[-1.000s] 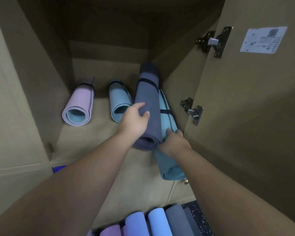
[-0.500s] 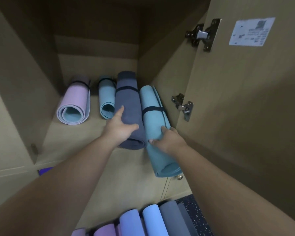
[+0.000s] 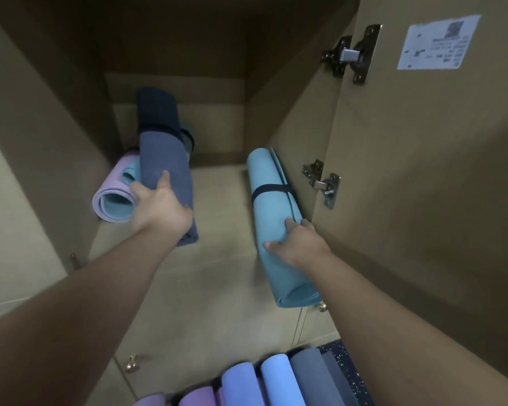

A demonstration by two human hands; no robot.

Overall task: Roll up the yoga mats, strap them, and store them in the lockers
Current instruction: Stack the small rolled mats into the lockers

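Storing stage, approx mid-way: left hand (image 3: pixel 159 213) fingers grip rolled dark grey-blue mat (image 3: pixel 166 168) atop lilac roll (image 3: pixel 112 200) in locker, right hand (image 3: pixel 295 244) holds strapped teal mat (image 3: pixel 273 218) w/ end overhanging shelf (image 3: pixel 217 259); more rolls (image 3: pixel 273 382) wait below.

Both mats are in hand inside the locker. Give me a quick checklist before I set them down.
1. Left hand grips dark grey mat: ok.
2. Right hand holds teal mat: ok.
3. Teal mat's strap on: ok.
4. Dark grey mat clear of the lilac mat: not ok, it overlaps it.
5. Teal mat fully inside locker shelf: not ok, near end overhangs the front edge.
6. Locker door open: ok.
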